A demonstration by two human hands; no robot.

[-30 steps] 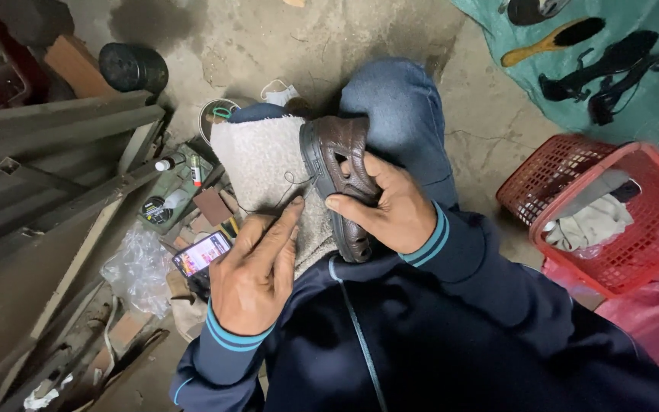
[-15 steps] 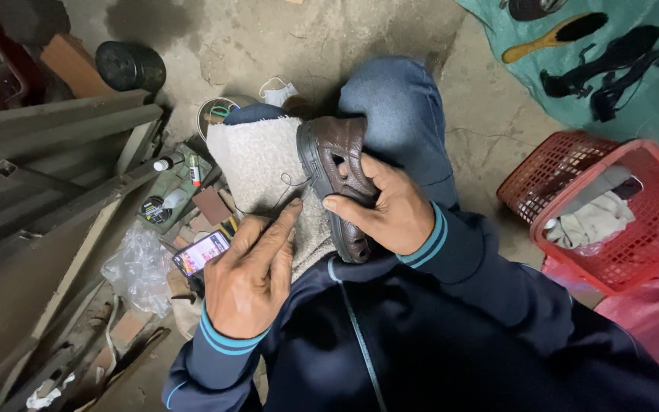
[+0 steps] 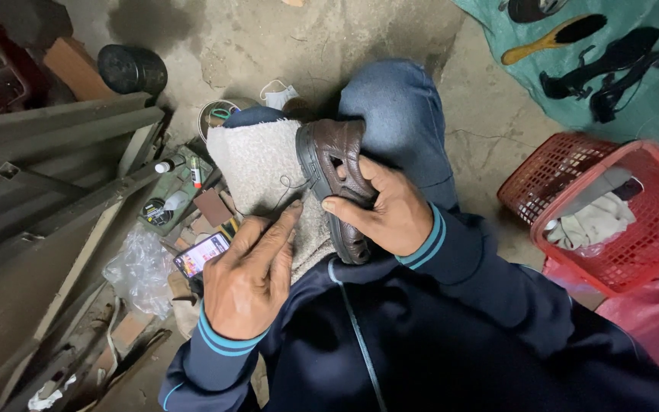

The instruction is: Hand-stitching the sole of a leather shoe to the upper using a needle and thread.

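The right hand (image 3: 387, 217) grasps a brown leather sandal (image 3: 337, 183) at the centre of the frame, thumb and fingers wrapped over its straps and sole edge, holding it on its side against a pale fleecy cloth (image 3: 265, 179) spread over the person's lap. The left hand (image 3: 249, 278), lower left of centre, lies flat and unclenched on the cloth, fingertips reaching toward the sole; a thin dark thread (image 3: 287, 187) loops just above them, though whether the fingers pinch it cannot be told. The sandal looks light, with a stiff rubbery sole and supple straps, so a grip across the sole's edge seems steadier than one on the straps. Left of the lap a lit phone (image 3: 201, 254) lies among small bottles and clutter; at the right edge sits a red plastic basket (image 3: 612, 252) with cloth inside; a wooden brush (image 3: 554, 37) rests on green sheeting at upper right.
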